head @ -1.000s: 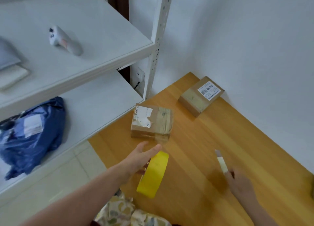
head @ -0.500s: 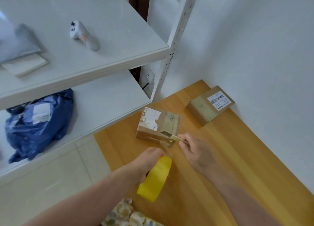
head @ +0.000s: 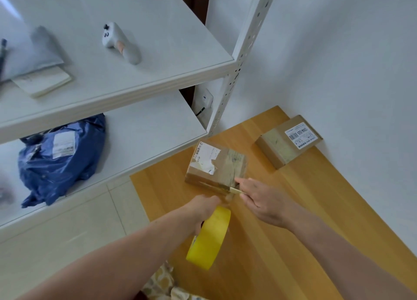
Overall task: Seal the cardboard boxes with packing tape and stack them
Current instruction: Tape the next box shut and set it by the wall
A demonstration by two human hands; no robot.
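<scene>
A small cardboard box (head: 216,164) with a torn white label lies on the wooden table (head: 316,209), with clear tape across its top. My left hand (head: 203,209) grips a yellow roll of packing tape (head: 208,237) just in front of the box. A strip of tape stretches from the roll to the box's near edge. My right hand (head: 259,198) holds a thin blade-like tool (head: 234,190) against that strip at the box's front corner. A second taped box (head: 288,140) with a barcode label sits farther back by the wall.
A white metal shelf unit (head: 158,78) stands left of the table, carrying a grey handheld controller (head: 119,42), a notebook (head: 42,82) and a blue parcel bag (head: 58,155). The white wall runs along the table's right side. Patterned cloth (head: 164,286) shows at the bottom edge.
My right hand came in from the lower right with the tool and now sits at the box's front corner. The left hand with the roll stayed roughly in place.
</scene>
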